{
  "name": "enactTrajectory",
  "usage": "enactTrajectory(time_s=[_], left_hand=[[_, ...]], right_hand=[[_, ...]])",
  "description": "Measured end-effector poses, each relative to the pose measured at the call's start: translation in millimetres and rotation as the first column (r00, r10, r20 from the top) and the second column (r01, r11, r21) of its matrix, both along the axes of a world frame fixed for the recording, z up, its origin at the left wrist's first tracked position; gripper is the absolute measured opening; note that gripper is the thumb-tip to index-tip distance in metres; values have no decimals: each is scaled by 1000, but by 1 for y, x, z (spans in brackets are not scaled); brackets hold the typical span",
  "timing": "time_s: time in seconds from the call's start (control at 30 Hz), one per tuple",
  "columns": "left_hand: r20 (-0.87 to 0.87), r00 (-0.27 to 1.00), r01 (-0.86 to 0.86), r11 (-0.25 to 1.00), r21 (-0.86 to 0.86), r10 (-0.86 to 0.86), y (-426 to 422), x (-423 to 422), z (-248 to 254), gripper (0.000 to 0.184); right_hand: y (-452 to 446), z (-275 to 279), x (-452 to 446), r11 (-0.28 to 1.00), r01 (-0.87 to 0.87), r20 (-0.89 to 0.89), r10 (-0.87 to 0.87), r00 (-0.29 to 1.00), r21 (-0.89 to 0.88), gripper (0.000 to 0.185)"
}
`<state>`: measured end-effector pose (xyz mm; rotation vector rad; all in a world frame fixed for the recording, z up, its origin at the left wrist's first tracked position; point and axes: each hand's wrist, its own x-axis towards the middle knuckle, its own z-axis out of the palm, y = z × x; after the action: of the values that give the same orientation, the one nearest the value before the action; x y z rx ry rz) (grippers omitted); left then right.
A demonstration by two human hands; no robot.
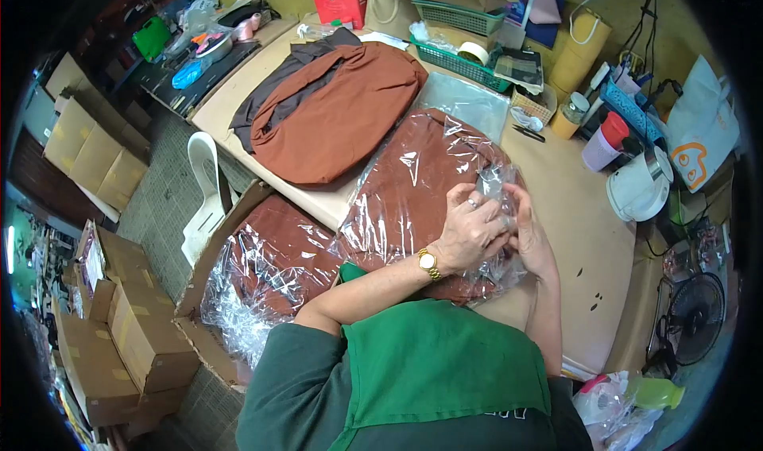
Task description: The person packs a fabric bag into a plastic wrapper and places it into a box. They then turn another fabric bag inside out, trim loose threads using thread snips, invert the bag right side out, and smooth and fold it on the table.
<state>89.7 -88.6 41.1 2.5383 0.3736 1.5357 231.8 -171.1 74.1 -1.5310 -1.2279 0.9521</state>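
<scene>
A brown fabric piece in a clear plastic bag point(413, 181) lies on the table in front of me. My left hand point(475, 227), with a ring and a gold watch at the wrist, is closed on gathered plastic at the bag's right side. Close beside it, my right hand point(531, 232) pinches the same bunched plastic point(494, 182). Farther back lies an unbagged brown fabric piece point(334, 117) with dark grey cloth point(274, 85) at its left edge. Another bagged brown piece point(274, 252) rests in an open cardboard box at the left.
Green baskets point(461, 65) and a red box point(340, 2) stand at the back. Cups point(606, 141), a white appliance point(640, 185) and a fan point(695, 312) are at the right. A white chair point(205, 197) and cardboard boxes point(151, 332) stand at the left.
</scene>
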Motion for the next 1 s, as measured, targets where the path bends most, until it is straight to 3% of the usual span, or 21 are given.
enactTrajectory(time_s=[0.07,0.13,0.17,0.2,0.27,0.3,0.37,0.4,0.47,0.53,0.57,0.6,0.63,0.67,0.73,0.77,0.8,0.87,0.93,0.97,1.0], left_hand=[[37,999,32,999,-32,-31,-1,4,4,18],[31,999,22,994,-103,-19,0,-1,6,18],[-8,998,68,989,-128,-69,1,-5,7,17],[-7,995,100,987,-128,-101,1,-8,6,17],[110,958,284,836,-469,-264,-1,-10,3,11],[112,951,305,829,-468,-287,2,-12,0,11],[383,775,558,261,-788,-503,7,-17,-4,9],[383,769,560,252,-789,-511,10,-19,-4,9],[520,740,524,-119,-843,-426,15,-22,-3,8],[333,872,423,210,-881,-358,17,-26,6,9],[240,898,387,400,-831,-370,18,-28,16,11],[145,921,343,573,-744,-362,16,-30,28,13],[78,939,288,640,-713,-336,8,-31,41,12],[15,953,233,701,-674,-302,-2,-30,49,12],[121,936,307,602,-737,-330,-17,-20,46,10],[270,917,382,450,-807,-294,-23,-13,40,14],[404,885,459,287,-841,-233,-27,-8,31,20],[375,896,443,398,-803,-238,-21,-2,5,34],[242,948,317,709,-630,-209,-20,3,-11,51],[293,939,343,517,-784,-180,-26,2,-14,49],[293,939,344,514,-786,-180,-24,3,-19,49]], right_hand=[[1,3,4,992,120,-37,-118,992,46,53],[-2,-4,16,965,57,-123,-26,992,258,43],[0,-1,13,946,217,-289,-143,946,240,47],[-1,0,12,939,247,-288,-174,942,240,47],[-1,-4,17,852,443,-464,-285,839,277,42],[1,-12,24,812,468,-547,-230,805,347,37],[-3,-18,32,823,446,-671,-110,733,352,39],[-3,-20,33,838,404,-771,31,636,367,40],[-4,-21,23,852,362,-742,45,669,377,35],[-10,-11,1,921,182,-149,-137,979,344,19],[-7,-11,-2,920,186,-150,-142,978,346,19],[-5,-13,-4,860,69,260,-228,938,505,13],[-4,-15,-8,803,-108,603,-343,720,586,10],[0,-15,-14,804,-105,603,-345,719,585,10],[6,-17,-25,792,110,155,-250,956,601,12],[7,-24,-25,804,125,-48,-119,992,581,17],[6,-30,-26,802,129,-50,-124,991,583,17],[2,-37,-30,897,319,-632,-60,773,305,19],[3,-42,-36,867,407,-681,-114,723,287,20],[5,-49,-35,839,455,-693,-138,708,298,20],[4,-54,-33,810,500,-705,-160,691,306,20]])
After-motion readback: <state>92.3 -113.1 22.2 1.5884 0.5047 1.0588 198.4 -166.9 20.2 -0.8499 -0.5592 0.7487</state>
